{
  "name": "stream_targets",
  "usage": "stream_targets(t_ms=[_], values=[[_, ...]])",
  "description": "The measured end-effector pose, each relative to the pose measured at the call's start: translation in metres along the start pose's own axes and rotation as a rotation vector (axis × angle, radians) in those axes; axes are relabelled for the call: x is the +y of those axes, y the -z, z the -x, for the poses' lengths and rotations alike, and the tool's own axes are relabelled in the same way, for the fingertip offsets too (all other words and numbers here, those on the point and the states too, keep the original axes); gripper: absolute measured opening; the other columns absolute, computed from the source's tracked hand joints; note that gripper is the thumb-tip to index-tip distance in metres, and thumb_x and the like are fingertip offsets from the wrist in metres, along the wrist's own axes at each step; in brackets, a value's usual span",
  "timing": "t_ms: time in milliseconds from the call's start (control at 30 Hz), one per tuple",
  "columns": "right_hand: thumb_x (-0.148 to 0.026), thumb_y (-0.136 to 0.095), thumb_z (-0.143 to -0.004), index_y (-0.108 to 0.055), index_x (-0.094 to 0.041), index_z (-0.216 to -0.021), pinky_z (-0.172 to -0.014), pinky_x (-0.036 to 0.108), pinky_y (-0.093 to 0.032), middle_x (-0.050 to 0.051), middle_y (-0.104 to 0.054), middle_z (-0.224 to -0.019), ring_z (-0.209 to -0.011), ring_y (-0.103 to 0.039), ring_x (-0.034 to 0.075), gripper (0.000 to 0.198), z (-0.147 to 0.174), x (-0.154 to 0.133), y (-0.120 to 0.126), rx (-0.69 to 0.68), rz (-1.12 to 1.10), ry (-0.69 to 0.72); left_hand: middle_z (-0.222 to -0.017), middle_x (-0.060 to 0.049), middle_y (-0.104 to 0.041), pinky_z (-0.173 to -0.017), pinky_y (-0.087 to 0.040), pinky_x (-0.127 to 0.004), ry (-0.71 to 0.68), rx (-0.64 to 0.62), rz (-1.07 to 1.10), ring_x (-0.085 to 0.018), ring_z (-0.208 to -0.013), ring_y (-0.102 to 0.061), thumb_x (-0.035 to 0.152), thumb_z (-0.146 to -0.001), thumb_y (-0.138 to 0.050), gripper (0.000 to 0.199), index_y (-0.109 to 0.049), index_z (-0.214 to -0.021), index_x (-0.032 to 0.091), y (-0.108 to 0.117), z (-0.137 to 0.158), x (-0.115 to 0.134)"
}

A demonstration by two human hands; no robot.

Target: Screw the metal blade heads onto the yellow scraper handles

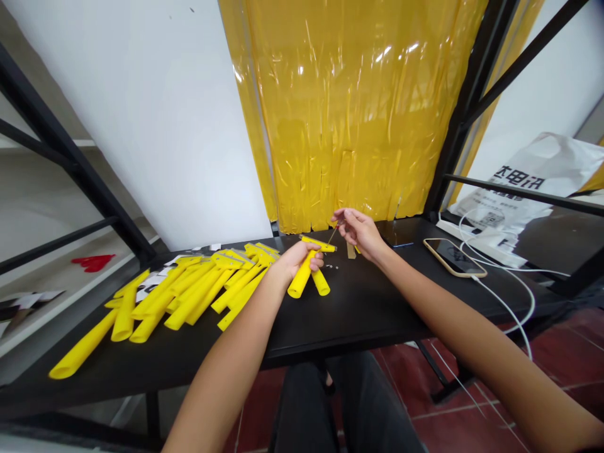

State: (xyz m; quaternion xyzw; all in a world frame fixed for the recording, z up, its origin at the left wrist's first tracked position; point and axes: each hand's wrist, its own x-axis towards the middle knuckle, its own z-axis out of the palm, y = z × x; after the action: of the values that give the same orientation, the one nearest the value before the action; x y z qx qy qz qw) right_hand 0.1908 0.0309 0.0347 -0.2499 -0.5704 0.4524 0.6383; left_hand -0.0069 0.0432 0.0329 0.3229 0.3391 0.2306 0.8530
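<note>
left of centre, a pile of yellow-handled tools (208,299) lies on the black table (368,308). at mid-frame, the left hand (297,257) is closed round one yellow tool (300,278), its handle running toward the lower edge, its head (321,244) crosswise above. a second yellow handle (321,284) shows beside it; whether gripped, cannot tell. just right, the right hand (359,231), nearer the head's right end, pinches a thin rod (333,234) slanting down-left to it; contact unclear.
</note>
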Motion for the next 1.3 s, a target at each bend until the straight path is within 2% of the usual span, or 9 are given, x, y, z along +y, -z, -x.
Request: stream_targets(t_ms=[100, 200, 333, 467, 567, 767, 900, 1000, 1300], values=[[-0.054, -0.069, -0.086, -0.070, -0.020, -0.105, -0.034, 0.015, -0.027, 0.005, -0.064, -0.093, -0.059, -0.052, 0.007, 0.039, 0.000, 0.002, 0.001, 0.006, -0.028, -0.019, -0.059, 0.002, -0.044, -0.035, -0.026, -0.016, 0.002, 0.006, -0.022, -0.007, -0.040, -0.036, 0.013, -0.089, -0.047, 0.008, -0.047, -0.082, 0.017, 0.002, -0.002, -0.001], [-0.054, -0.069, -0.086, -0.068, -0.022, -0.108, -0.037, 0.016, -0.035, 0.003, -0.063, -0.091, -0.059, -0.051, 0.008, 0.039, -0.003, 0.005, 0.002, 0.029, -0.030, -0.003, -0.060, 0.001, -0.045, -0.035, -0.025, -0.016, -0.002, 0.017, -0.080, -0.006, -0.039, -0.036, 0.014, -0.091, -0.045, 0.009, -0.049, -0.084, 0.016, 0.003, -0.003, -0.001], [-0.049, -0.076, -0.081, -0.067, -0.023, -0.106, -0.044, 0.020, -0.044, 0.003, -0.063, -0.092, -0.059, -0.048, 0.008, 0.038, -0.004, 0.008, 0.002, 0.029, 0.028, 0.051, -0.065, 0.000, -0.053, -0.035, -0.030, -0.018, -0.097, 0.062, -0.228, -0.006, -0.039, -0.039, 0.019, -0.095, -0.046, 0.008, -0.052, -0.090, 0.016, 0.001, -0.003, -0.002], [-0.047, -0.076, -0.082, -0.068, -0.025, -0.109, -0.041, 0.018, -0.040, 0.004, -0.061, -0.098, -0.063, -0.048, 0.009, 0.036, -0.003, 0.005, 0.003, 0.004, 0.066, 0.064, -0.071, -0.002, -0.059, -0.036, -0.035, -0.020, -0.206, 0.162, -0.329, -0.008, -0.043, -0.048, 0.019, -0.094, -0.050, 0.007, -0.055, -0.094, 0.014, 0.000, -0.004, -0.002], [-0.047, -0.072, -0.085, -0.067, -0.026, -0.116, -0.040, 0.017, -0.037, 0.004, -0.058, -0.098, -0.064, -0.048, 0.009, 0.038, -0.003, 0.002, 0.005, -0.028, 0.045, 0.066, -0.072, -0.003, -0.061, -0.036, -0.035, -0.019, -0.233, 0.168, -0.317, -0.009, -0.045, -0.051, 0.016, -0.094, -0.050, 0.008, -0.056, -0.097, 0.012, 0.000, -0.003, -0.003], [-0.050, -0.070, -0.087, -0.063, -0.027, -0.115, -0.046, 0.021, -0.046, 0.003, -0.057, -0.100, -0.065, -0.049, 0.010, 0.037, -0.006, -0.003, 0.007, 0.056, -0.005, 0.164, -0.080, -0.009, -0.068, -0.034, -0.033, -0.019, -0.271, 0.168, -0.356, -0.010, -0.046, -0.053, 0.015, -0.093, -0.049, 0.012, -0.058, -0.099, 0.010, -0.001, -0.003, -0.004], [-0.052, -0.066, -0.089, -0.062, -0.027, -0.114, -0.054, 0.025, -0.051, 0.004, -0.058, -0.101, -0.067, -0.052, 0.012, 0.035, -0.004, -0.001, 0.001, 0.005, 0.029, 0.173, -0.089, -0.013, -0.072, -0.036, -0.038, -0.020, -0.328, 0.159, -0.415, -0.011, -0.048, -0.058, 0.014, -0.090, -0.055, 0.011, -0.059, -0.100, 0.011, -0.002, -0.005, -0.006], [-0.053, -0.065, -0.090, -0.062, -0.027, -0.114, -0.059, 0.027, -0.053, 0.005, -0.059, -0.101, -0.069, -0.054, 0.012, 0.035, -0.002, 0.000, -0.004, -0.040, 0.038, 0.183, -0.092, -0.014, -0.074, -0.039, -0.044, -0.022, -0.379, 0.198, -0.411, -0.012, -0.049, -0.061, 0.013, -0.088, -0.060, 0.011, -0.060, -0.099, 0.010, -0.004, -0.004, -0.005], [-0.056, -0.062, -0.091, -0.061, -0.028, -0.114, -0.064, 0.029, -0.054, 0.004, -0.059, -0.100, -0.070, -0.054, 0.013, 0.036, 0.001, -0.002, -0.009, -0.041, 0.100, 0.217, -0.092, -0.017, -0.075, -0.042, -0.047, -0.025, -0.367, 0.198, -0.427, -0.014, -0.050, -0.063, 0.014, -0.086, -0.065, 0.014, -0.061, -0.099, 0.009, -0.006, -0.002, -0.006]])
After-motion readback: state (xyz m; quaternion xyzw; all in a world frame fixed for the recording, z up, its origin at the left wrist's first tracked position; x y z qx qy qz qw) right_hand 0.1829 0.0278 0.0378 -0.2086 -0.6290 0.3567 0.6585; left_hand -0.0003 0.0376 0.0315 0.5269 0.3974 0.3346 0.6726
